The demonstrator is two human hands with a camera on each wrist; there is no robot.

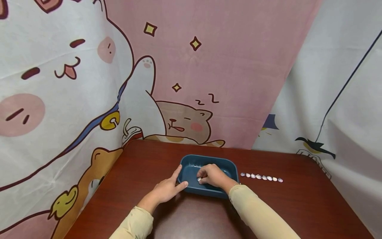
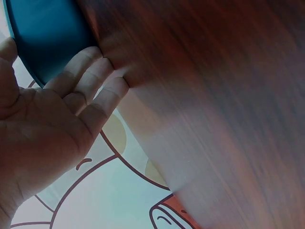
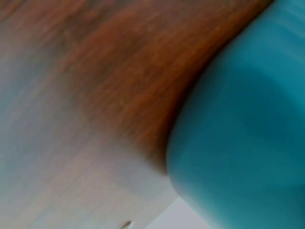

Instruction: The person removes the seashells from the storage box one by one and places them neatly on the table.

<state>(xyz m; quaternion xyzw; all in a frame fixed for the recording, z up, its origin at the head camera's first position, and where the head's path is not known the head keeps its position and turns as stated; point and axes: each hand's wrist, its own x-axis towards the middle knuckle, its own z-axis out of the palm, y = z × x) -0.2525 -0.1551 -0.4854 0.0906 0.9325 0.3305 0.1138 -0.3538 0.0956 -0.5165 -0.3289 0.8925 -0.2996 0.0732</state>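
Note:
A dark blue-green rectangular tub (image 1: 206, 191) stands on the table, its inside partly hidden by my right hand. My left hand (image 1: 164, 190) rests against the tub's left end, fingers straight along the outside and thumb over the near rim. In the left wrist view those fingers lie alongside the tub wall (image 2: 47, 33). My right hand (image 1: 213, 175) reaches down into the tub and pinches a small pale shell-like piece (image 1: 199, 179) between thumb and fingers. The right wrist view has only the tub's outer wall (image 3: 238, 133), blurred, and no part of the hand.
Right of the tub, several small shiny oval shell-like pieces (image 1: 258, 176) lie in a neat row on the reddish-brown wooden table (image 1: 125, 186). Cartoon-printed cloth (image 1: 232, 83) hangs behind the table and along both sides.

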